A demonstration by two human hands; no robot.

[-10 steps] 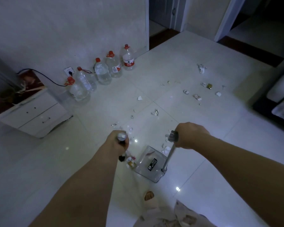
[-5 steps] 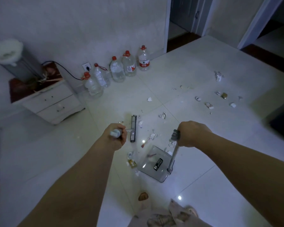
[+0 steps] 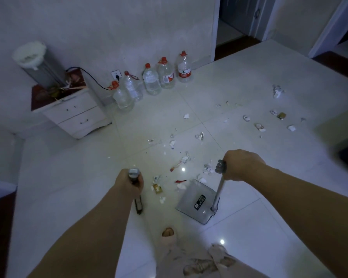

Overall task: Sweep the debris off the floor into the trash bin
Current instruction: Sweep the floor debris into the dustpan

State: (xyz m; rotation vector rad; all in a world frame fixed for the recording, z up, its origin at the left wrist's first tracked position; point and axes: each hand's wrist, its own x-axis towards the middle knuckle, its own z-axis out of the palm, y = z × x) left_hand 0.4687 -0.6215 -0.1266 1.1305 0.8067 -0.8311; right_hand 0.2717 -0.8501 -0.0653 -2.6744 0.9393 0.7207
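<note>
My left hand (image 3: 129,183) grips the top of a broom handle; its dark broom head (image 3: 138,205) rests on the tile just below my fist. In my right hand (image 3: 239,165) is the metal handle of a clear dustpan (image 3: 191,199), which sits flat on the floor between my arms. Paper scraps and wrappers (image 3: 181,163) lie scattered in front of the pan, with more debris (image 3: 259,126) farther off to the right. A grey trash bin (image 3: 41,67) lined with a white bag stands on the cabinet at the far left.
A white two-drawer cabinet (image 3: 76,115) stands against the wall at left. Several clear water bottles (image 3: 152,81) with red caps line the wall. A black cable runs to a wall socket (image 3: 116,74). My foot (image 3: 168,233) is below the dustpan. Doorways open at the back right.
The broom head has swung from ahead of my left hand back to below it. The view has shifted left, so the trash bin now shows fully. The dustpan stays put.
</note>
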